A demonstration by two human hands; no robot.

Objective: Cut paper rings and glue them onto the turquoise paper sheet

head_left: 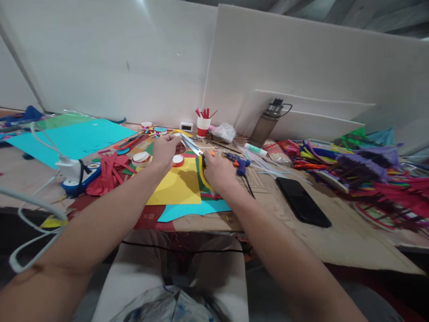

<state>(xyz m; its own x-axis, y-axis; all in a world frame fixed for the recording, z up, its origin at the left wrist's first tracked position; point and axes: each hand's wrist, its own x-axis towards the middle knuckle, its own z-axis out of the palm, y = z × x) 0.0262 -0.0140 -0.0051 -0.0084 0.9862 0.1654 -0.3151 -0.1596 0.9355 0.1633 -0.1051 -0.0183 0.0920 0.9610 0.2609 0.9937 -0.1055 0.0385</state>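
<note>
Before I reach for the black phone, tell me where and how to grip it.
Grip the phone across its long edges, near the middle, likely from above: it lies flat, with both long sides unobstructed. The right hand holds scissors.

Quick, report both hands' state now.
Right hand: closed, holding yellow-handled scissors.
Left hand: curled by the blades; whether it holds anything cannot be told.
</note>
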